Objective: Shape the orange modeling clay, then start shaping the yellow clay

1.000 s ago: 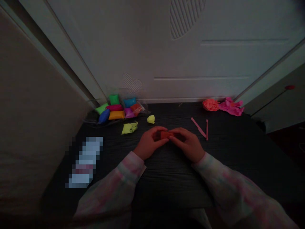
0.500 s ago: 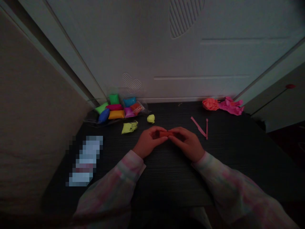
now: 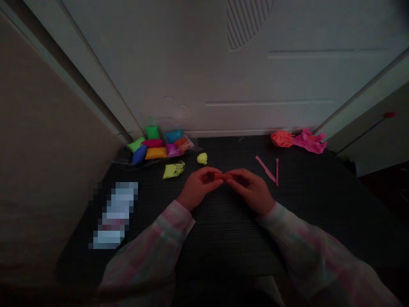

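Note:
Between my two hands is a small orange-red piece of modelling clay, pinched from both sides. My left hand closes on its left end with thumb and fingers. At the other end my right hand grips it the same way, and the fingertips of both hands nearly meet. Part of the clay is hidden by the fingers. A yellow lump of clay lies just beyond my left hand, beside a yellow packet. Two pink modelling tools rest beyond my right hand.
Several colourful clay packets lie in clear plastic at the back left. Crumpled orange and pink sheets sit at the back right. A blurred-out pale rectangle lies on the dark table at left. A white panel stands behind.
The clay between my fingers looks slightly thinner and tilted differently, and my fingertips have shifted a little. Everything else stays where it was.

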{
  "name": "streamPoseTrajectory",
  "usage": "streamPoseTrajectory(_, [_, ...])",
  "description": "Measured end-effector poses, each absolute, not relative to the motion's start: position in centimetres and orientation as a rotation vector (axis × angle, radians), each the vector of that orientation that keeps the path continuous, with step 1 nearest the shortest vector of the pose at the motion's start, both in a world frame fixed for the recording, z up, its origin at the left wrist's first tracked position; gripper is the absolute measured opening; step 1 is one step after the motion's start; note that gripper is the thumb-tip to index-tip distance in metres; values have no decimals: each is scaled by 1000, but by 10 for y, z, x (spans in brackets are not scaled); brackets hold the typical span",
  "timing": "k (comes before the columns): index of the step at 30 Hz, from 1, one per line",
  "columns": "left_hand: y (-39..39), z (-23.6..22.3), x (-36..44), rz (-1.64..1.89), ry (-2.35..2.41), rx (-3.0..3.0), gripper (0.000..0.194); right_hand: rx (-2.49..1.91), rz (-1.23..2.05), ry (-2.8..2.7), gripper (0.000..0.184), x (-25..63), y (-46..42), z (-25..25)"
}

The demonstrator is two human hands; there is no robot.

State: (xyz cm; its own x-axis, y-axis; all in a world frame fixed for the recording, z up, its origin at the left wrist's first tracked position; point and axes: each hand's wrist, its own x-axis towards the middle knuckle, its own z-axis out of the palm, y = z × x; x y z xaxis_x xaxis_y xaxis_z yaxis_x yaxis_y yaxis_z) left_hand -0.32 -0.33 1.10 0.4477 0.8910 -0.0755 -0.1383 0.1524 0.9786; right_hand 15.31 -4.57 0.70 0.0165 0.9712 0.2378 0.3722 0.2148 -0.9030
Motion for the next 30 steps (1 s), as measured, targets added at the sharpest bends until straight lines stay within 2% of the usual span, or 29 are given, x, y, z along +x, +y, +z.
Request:
streamPoseTrajectory(22, [0, 10, -5, 979, 887, 1131, 21, -1320, 910, -1314, 17, 152, -43, 8])
streamPoseTrajectory(26, [-8, 8, 6, 955, 825, 854, 33, -1321, 668, -1359, 17, 149, -44, 6])
streamPoseTrajectory(30, [-16, 11, 13, 895, 665, 711, 13, -1276, 377, -1672, 15, 146, -46, 6])
